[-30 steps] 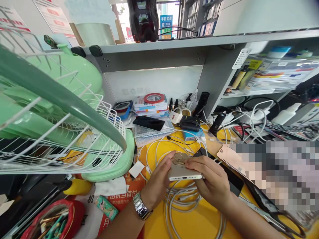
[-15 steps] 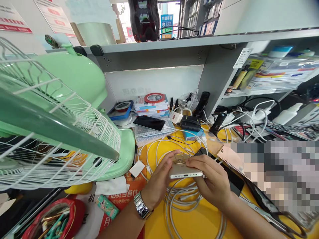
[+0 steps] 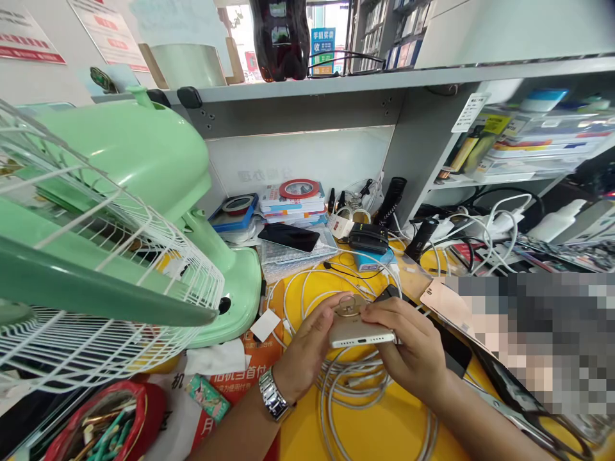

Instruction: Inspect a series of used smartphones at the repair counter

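Observation:
A gold smartphone [image 3: 358, 330] is held between my two hands, its bottom edge with the charging port turned towards me. On its back sits a ring holder [image 3: 349, 306]. My left hand [image 3: 310, 339], with a metal watch [image 3: 273, 393] on the wrist, closes on the phone's left side. My right hand [image 3: 408, 339] grips the right side, fingers lying over the back. The phone's screen side is hidden from me. Below it lies a coiled grey cable [image 3: 353, 384] on the yellow tabletop [image 3: 365, 429].
A green fan [image 3: 235, 282] with a white wire cage stands at the left. Behind are a black phone [image 3: 288, 237], a red tape roll [image 3: 298, 189] and a black case [image 3: 368, 237]. Scissors [image 3: 523, 419] lie at the right, a red pot of pens [image 3: 148, 410] front left.
The fan's head and cage have swung, showing more of the green housing. Both hands keep hold of the phone, which has barely shifted.

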`<state>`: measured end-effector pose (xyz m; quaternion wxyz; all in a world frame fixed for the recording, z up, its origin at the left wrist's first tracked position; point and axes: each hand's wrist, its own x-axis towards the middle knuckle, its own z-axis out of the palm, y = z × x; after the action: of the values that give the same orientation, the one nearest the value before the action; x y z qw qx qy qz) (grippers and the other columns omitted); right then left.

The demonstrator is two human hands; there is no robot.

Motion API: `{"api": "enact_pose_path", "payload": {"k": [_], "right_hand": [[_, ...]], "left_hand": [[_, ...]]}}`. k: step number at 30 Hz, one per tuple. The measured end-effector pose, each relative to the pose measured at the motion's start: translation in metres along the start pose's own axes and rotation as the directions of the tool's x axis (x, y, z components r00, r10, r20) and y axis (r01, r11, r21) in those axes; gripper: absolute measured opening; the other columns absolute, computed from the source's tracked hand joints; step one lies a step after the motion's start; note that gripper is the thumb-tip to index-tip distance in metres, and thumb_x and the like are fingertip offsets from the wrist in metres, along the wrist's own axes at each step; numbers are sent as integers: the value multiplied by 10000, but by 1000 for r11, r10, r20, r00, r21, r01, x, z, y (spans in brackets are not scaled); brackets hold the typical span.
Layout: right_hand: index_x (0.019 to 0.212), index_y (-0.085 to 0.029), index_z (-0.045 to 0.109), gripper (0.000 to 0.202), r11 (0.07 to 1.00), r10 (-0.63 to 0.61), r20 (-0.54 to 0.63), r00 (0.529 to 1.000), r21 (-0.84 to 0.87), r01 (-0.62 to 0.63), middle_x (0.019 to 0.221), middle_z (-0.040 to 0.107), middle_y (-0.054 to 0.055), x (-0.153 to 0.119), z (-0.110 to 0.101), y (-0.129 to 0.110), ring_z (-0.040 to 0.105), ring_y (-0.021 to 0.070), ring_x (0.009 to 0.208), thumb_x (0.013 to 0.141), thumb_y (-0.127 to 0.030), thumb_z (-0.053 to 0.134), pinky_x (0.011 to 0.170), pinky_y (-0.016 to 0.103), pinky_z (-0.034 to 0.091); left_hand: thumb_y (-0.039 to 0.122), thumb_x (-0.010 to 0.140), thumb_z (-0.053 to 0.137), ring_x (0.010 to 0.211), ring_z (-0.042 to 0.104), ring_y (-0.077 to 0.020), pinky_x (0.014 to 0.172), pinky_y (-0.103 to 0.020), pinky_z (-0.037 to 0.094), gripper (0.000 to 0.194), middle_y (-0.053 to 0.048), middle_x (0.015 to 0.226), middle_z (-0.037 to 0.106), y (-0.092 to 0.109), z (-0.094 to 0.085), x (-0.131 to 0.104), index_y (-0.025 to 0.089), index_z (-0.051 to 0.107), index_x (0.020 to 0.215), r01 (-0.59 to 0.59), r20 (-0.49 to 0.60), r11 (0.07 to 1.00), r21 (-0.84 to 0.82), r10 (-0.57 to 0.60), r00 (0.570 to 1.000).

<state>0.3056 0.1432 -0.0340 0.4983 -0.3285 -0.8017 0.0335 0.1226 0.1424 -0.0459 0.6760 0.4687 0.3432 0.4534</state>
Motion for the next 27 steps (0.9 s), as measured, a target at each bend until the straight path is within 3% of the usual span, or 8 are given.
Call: {"api": "enact_pose_path", "payload": {"k": [9,12,15,18,23,27], "right_hand": [[1076,-198,603,310,1000,-6,22,1000,23,5,917,677,75,-4,1,1,666,172,833,835,-24,514,719,308,548],[1092,-188,593,318,1000,-20,38,999,-2,20,942,681,85,-5,1,5,665,174,855,834,-21,515,738,310,544],[1128,-174,578,327,993,-58,90,994,-97,66,998,697,108,-7,1,10,663,199,873,839,-36,510,746,341,537],[1162,-158,574,346,953,-106,182,977,-261,152,1073,700,132,-6,-3,13,657,231,897,841,-56,500,753,373,526],[1182,-162,598,348,785,-111,294,949,-559,265,1128,702,115,0,-25,9,645,257,944,845,-80,565,838,402,500],[1151,-172,611,273,670,92,190,978,-738,80,1130,696,106,-9,-66,15,624,280,1041,882,-209,580,929,423,469]], "left_hand": [[392,964,465,1208,570,-210,1067,-323,389,332,-39,1264,673,13,2,-1,266,716,1142,-63,35,996,69,60,998],[378,946,511,1165,589,-217,1035,-334,415,300,-48,1220,692,10,6,0,257,735,1103,-19,19,995,-101,21,1000],[345,883,613,1062,629,-208,933,-320,475,238,-59,1129,720,4,9,3,242,753,1046,70,-17,936,-345,-81,997],[300,767,733,911,644,-164,801,-252,497,236,-58,1018,730,0,7,6,212,763,984,114,-109,904,-412,-173,979],[225,651,758,640,545,-92,594,-192,443,161,8,735,646,-4,2,8,200,751,809,60,-236,939,-338,-146,961],[207,674,712,599,483,-83,561,-184,411,93,28,675,589,-5,-1,6,202,728,766,28,-255,960,-279,-102,962]]}}
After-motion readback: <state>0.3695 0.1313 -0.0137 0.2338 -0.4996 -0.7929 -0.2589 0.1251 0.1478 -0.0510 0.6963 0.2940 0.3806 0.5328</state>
